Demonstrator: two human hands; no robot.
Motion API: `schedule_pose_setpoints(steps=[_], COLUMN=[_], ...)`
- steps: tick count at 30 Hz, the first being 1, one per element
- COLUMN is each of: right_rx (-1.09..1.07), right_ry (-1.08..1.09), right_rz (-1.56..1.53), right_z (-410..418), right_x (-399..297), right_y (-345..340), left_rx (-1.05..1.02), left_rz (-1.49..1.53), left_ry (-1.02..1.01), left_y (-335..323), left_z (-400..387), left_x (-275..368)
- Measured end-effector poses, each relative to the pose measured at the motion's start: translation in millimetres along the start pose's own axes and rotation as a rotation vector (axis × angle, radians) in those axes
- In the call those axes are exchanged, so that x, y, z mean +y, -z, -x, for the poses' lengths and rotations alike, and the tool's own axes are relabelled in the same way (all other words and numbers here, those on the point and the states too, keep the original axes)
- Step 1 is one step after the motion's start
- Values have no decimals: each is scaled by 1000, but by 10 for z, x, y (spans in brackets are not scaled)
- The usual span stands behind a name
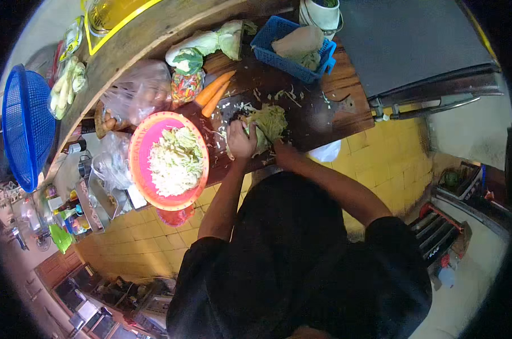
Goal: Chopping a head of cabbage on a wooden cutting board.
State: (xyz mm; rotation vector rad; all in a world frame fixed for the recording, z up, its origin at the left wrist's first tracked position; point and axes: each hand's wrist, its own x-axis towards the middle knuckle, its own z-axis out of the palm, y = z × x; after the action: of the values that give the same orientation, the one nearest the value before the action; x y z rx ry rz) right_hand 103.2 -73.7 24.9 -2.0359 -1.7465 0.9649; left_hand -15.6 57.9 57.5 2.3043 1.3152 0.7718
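Observation:
On the dark wooden table lies a piece of pale green cabbage (261, 143), gripped from the left by my left hand (242, 140). Finely shredded cabbage (273, 120) is heaped against its far right side. My right hand (286, 153) is close to the near right side of the cabbage; its fingers are blurred and partly hidden, so I cannot make out what it holds. To the left, an orange-rimmed pink plastic basin (139, 169) contains a pile of shredded cabbage (177, 163). White shreds are scattered around my hands.
Two carrots (214, 91), a bag of chillies (188, 86), a cauliflower (188, 62) and napa cabbage (196, 43) lie beyond the basin. A blue plastic basket (281, 63) stands at the back. The table's front edge (340, 134) runs close to my body.

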Motion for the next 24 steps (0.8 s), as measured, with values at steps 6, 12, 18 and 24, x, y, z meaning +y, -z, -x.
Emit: schedule_pose_setpoints(steps=[6, 12, 18, 24], right_rx=[-147, -231, -295, -63], right_ry=[-187, -140, -110, -69], right_rz=[-17, 19, 72, 24], right_z=[-69, 56, -51, -250], right_x=[-334, -474, -218, -400], right_y=[501, 959, 499, 304], left_rx=[37, 14, 36, 67], left_rz=[16, 11, 36, 60], left_ry=[-29, -17, 4, 40], left_y=[29, -25, 20, -11], left_z=[65, 63, 21, 52], left_x=[-45, -95, -20, -100])
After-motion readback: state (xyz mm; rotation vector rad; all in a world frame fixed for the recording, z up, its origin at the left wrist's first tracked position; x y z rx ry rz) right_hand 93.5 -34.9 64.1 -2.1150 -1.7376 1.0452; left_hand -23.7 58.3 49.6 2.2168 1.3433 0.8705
